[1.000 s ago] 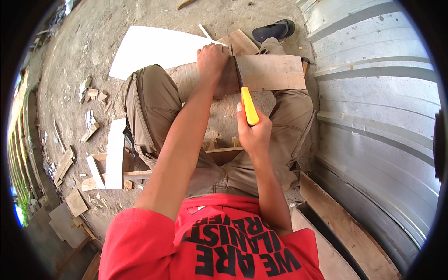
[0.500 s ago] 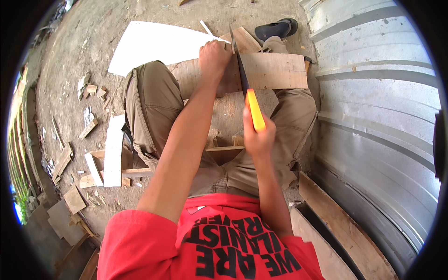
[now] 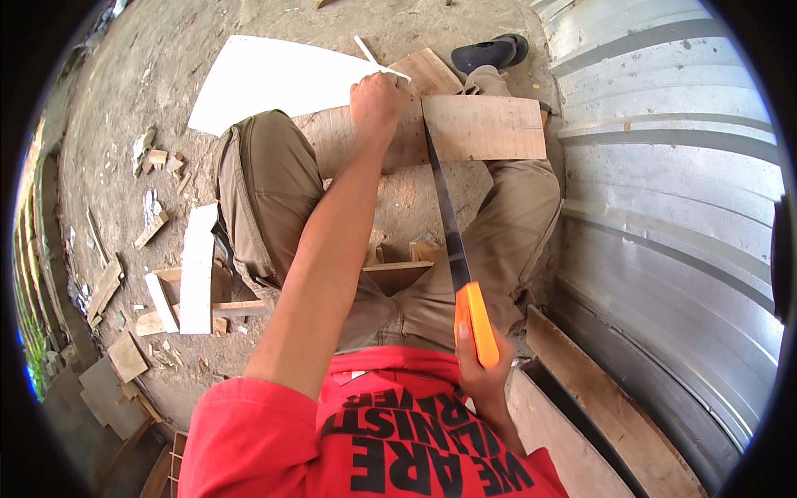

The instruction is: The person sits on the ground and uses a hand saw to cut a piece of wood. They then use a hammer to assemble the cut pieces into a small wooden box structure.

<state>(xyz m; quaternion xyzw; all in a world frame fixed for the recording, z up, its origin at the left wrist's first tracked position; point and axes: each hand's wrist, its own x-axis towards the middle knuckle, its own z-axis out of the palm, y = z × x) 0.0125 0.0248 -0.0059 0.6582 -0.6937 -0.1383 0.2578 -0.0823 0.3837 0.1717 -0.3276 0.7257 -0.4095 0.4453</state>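
Observation:
A wide wooden board (image 3: 486, 129) lies across my bent legs. My left hand (image 3: 379, 101) is closed at its far edge, left of a cut line, with the fingertips hidden from sight. In my right hand (image 3: 484, 369), the orange handle of a handsaw (image 3: 450, 224) is gripped close to my body. The saw's dark blade slants away from me, and its tip end sits at the cut line in the board. To the right of the cut, the board's end piece rests over my right leg and still lines up with the rest.
A large white sheet (image 3: 266, 83) lies on the ground ahead, beside a wooden offcut (image 3: 426, 71). At left are a white strip (image 3: 198, 270) and scattered wood scraps (image 3: 105, 286). A corrugated metal wall (image 3: 664, 183) stands close at right, with long planks (image 3: 610, 398) along its foot.
My right hand has pulled the saw back toward my body, so more of the blade shows on the near side of the board. My left hand has stayed nearly in place.

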